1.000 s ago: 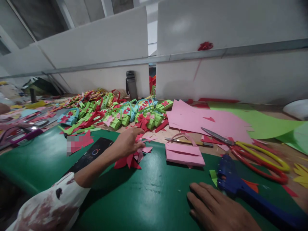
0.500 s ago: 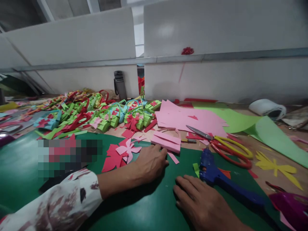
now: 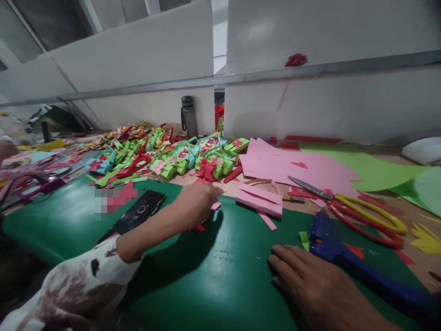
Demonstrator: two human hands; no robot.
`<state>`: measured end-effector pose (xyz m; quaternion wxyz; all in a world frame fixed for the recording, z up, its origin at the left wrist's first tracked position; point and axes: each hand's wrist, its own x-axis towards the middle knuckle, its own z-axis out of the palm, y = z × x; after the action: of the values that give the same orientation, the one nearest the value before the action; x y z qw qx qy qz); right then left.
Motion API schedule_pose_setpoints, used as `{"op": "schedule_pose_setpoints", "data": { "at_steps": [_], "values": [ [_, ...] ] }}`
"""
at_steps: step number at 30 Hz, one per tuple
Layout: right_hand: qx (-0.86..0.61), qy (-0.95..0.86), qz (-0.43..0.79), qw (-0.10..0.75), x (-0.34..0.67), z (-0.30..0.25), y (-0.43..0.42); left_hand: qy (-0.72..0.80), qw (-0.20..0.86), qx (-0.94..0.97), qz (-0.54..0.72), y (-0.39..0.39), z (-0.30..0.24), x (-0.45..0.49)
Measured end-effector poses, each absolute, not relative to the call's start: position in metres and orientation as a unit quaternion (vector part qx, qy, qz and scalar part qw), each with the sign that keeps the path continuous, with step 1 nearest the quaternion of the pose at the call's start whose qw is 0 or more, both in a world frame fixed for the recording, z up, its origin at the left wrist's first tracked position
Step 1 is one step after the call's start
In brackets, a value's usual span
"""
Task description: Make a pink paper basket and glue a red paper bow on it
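My left hand (image 3: 197, 202) is over the green mat, its fingers bunched and bent downward. Beneath it a pink paper petal (image 3: 216, 206) and a red paper piece (image 3: 200, 227) stick out; what the fingertips hold is hidden. To the right of that hand, apart from it, lies a small pink paper bag (image 3: 259, 200) with a curved handle and a loose strip below its edge. My right hand (image 3: 306, 280) rests on the mat with fingers stretched out, holding nothing. Close beside it lies a blue glue gun (image 3: 341, 255).
Red-and-yellow-handled scissors (image 3: 365, 216) lie behind the glue gun. Pink sheets (image 3: 275, 161) and green sheets (image 3: 372, 165) spread at the back right. A heap of small paper bags (image 3: 172, 156) fills the back left, near a grey bottle (image 3: 189, 117). A black phone (image 3: 138, 214) lies on the left.
My left hand has moved left, from the pink paper bag to the paper flowers, and covers most of them. My right hand stays flat on the mat. The view has turned left.
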<state>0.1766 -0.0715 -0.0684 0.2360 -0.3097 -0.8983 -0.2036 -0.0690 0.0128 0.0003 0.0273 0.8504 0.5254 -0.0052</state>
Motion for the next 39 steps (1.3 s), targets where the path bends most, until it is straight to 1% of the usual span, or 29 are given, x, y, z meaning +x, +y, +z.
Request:
{"op": "schedule_pose_setpoints", "data": {
  "at_steps": [2, 5, 9, 11, 15, 20, 23, 25, 29, 32, 34, 36, 37, 38, 39],
  "values": [
    [-0.31, -0.912, -0.186, 0.195, 0.169, -0.062, -0.068, 0.558, 0.018, 0.829, -0.021, 0.006, 0.002, -0.092],
    [-0.321, -0.931, -0.12, 0.126, 0.15, -0.054, -0.061, 0.585, 0.028, 0.809, -0.054, -0.012, -0.005, -0.112],
    [-0.321, -0.945, -0.053, 0.039, 0.116, -0.046, -0.046, 0.573, 0.063, 0.815, -0.062, -0.038, -0.026, -0.122],
    [-0.311, -0.948, -0.068, 0.015, 0.097, -0.042, -0.037, 0.562, 0.082, 0.823, -0.021, -0.046, -0.034, -0.126],
    [-0.261, -0.955, -0.136, -0.023, 0.063, -0.038, -0.021, 0.57, 0.122, 0.811, 0.047, -0.054, -0.042, -0.134],
    [-0.224, -0.963, -0.142, -0.047, 0.034, -0.036, -0.01, 0.568, 0.135, 0.808, 0.078, -0.053, -0.044, -0.141],
    [-0.261, -0.956, -0.124, -0.043, 0.031, -0.028, -0.002, 0.569, 0.116, 0.808, 0.102, -0.054, -0.046, -0.144],
    [-0.31, -0.944, -0.107, -0.024, 0.035, -0.018, 0.004, 0.576, 0.092, 0.802, 0.125, -0.055, -0.046, -0.146],
    [-0.412, -0.909, -0.047, 0.041, 0.05, 0.01, 0.018, 0.585, 0.017, 0.783, 0.211, -0.056, -0.045, -0.149],
    [-0.447, -0.889, 0.027, 0.094, 0.063, 0.026, 0.026, 0.571, -0.037, 0.771, 0.281, -0.054, -0.042, -0.149],
    [-0.464, -0.874, 0.064, 0.126, 0.07, 0.031, 0.029, 0.567, -0.049, 0.763, 0.306, -0.053, -0.036, -0.147],
    [-0.479, -0.86, 0.086, 0.153, 0.078, 0.033, 0.028, 0.568, -0.024, 0.755, 0.327, -0.052, -0.027, -0.143],
    [-0.485, -0.854, 0.096, 0.162, 0.083, 0.033, 0.027, 0.572, 0.009, 0.746, 0.342, -0.052, -0.022, -0.141],
    [-0.487, -0.85, 0.103, 0.172, 0.088, 0.033, 0.025, 0.575, 0.066, 0.732, 0.36, -0.052, -0.016, -0.137],
    [-0.486, -0.848, 0.101, 0.185, 0.095, 0.033, 0.022, 0.573, 0.154, 0.711, 0.379, -0.053, -0.012, -0.133]
  ]
}}
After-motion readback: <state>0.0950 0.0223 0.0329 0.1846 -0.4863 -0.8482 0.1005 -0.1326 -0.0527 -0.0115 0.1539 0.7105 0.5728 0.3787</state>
